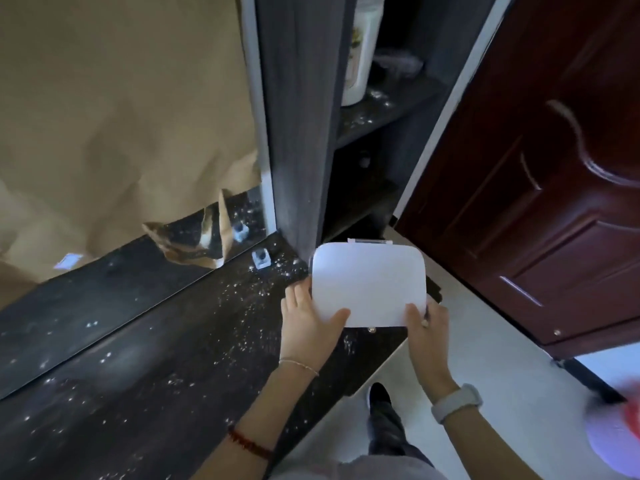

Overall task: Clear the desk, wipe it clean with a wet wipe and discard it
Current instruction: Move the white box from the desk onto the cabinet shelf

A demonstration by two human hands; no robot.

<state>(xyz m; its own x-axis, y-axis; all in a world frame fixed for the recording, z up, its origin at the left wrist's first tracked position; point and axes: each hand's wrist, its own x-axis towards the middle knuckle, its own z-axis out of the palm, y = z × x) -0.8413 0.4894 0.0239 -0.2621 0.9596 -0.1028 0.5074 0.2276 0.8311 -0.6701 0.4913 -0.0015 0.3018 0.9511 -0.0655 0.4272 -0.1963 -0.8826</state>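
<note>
At the far left we saw a sheet of brown paper point(114, 116) covering most of a mirror point(194, 237), with its lower edge torn and curled so that a strip of glass showed under it. Below the mirror ran the dark desk point(145, 358), and its top was sprinkled with many small white specks point(242, 299), thickest toward the far corner. Near that corner a small pale clip point(260, 258) sat on the desk surface, close to the foot of a grey upright panel point(294, 133). Moving right, we found the left hand point(308, 323), with a thin bracelet on the wrist; its thumb lay curled over the near left edge of a white rounded box point(369, 282) and the fingers went along its left side. The box was held over the right end of the desk, at the corner beside the panel; we could not tell if it touched the desk. The right hand point(424, 323), with a white watch point(455, 401) on the wrist, gripped the near right corner of the same box, thumb on top. Behind the box were dark shelves point(388, 109) carrying a white container point(360, 53). Farther right stood a dark red door point(554, 185) above a pale floor point(485, 358), and at the lower right edge was a blurred pink and lilac object point(616, 431) that we could not identify.
</note>
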